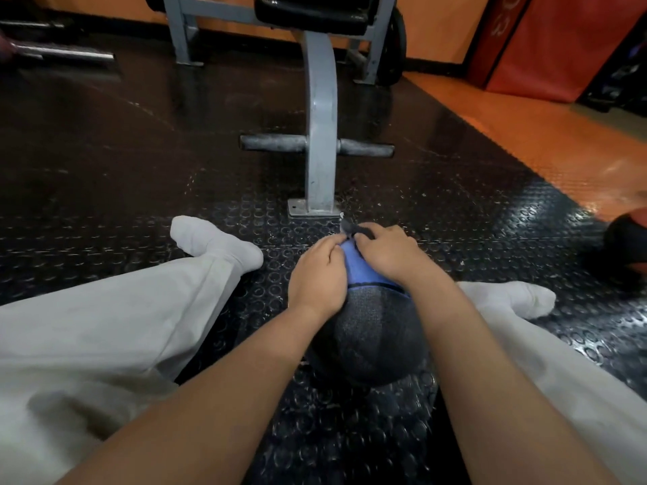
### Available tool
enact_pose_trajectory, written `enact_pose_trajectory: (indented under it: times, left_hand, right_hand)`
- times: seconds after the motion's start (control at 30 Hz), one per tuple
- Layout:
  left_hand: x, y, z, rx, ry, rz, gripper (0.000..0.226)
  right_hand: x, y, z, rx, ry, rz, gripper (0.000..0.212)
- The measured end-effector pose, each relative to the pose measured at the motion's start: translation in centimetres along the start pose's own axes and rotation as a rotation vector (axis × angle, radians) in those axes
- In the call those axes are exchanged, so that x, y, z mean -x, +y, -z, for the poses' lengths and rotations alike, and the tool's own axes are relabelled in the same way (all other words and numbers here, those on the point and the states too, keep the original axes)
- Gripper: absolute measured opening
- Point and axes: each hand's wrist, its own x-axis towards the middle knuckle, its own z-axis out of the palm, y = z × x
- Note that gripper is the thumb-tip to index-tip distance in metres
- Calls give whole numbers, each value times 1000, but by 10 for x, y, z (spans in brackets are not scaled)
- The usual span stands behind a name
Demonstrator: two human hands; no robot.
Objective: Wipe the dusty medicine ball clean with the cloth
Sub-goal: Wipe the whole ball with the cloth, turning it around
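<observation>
A dark textured medicine ball [371, 337] with a blue panel [364, 271] lies on the floor between my spread legs. My right hand [388, 253] lies over the ball's far top, its fingers curled round a small dark grey cloth [350, 228] that pokes out past the fingertips with a pale corner. My left hand [317, 278] sits on the ball's upper left side, fingers bent over the edge of the blue panel. Most of the cloth is hidden under my right hand.
A grey steel bench frame [320, 134] with a crossbar stands on the studded black rubber mat [140, 169] just beyond the ball. A second ball [626, 246] lies at the right edge. A barbell [63, 54] is far left, and orange floor [560, 141] and red pads [546, 43] far right.
</observation>
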Motion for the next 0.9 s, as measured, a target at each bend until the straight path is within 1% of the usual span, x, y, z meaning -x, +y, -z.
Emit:
enact_pose_trajectory:
  times: [0.07,0.13,0.2,0.27,0.33,0.4,0.5,0.57,0.63,0.7,0.73,0.83,0.9]
  left_hand:
    - [-8,4,3,-36,-28,61,35]
    - [-10,6,3,-36,-44,83,31]
    - [-3,5,2,-3,-37,47,29]
    - [8,2,0,55,-17,-28,31]
    - [21,-1,-3,79,11,-125,40]
    - [32,-3,-7,41,59,-163,52]
    - [41,-1,-11,-14,106,-117,59]
    - [42,4,-14,-6,140,-89,59]
    - [34,8,-15,3,174,-23,51]
    - [22,11,-13,3,184,81,36]
    - [15,11,-12,-1,161,119,32]
    - [6,9,-7,27,83,123,32]
    - [9,7,-7,76,83,111,34]
  right_hand:
    - [34,0,-9,75,77,74,47]
    - [61,4,-16,135,111,166,50]
    - [68,9,-10,116,39,193,52]
    - [58,16,5,19,-83,178,57]
    - [40,19,17,-119,-190,147,61]
    - [19,20,17,-220,-203,118,56]
    - [1,16,8,-246,-65,129,37]
    - [6,12,3,-219,58,168,31]
    - [20,13,-7,-128,191,233,35]
    - [46,15,-22,54,272,272,42]
    - [62,15,-30,129,301,277,45]
    - [90,14,-43,192,357,288,55]
    - [80,14,-35,204,350,228,51]
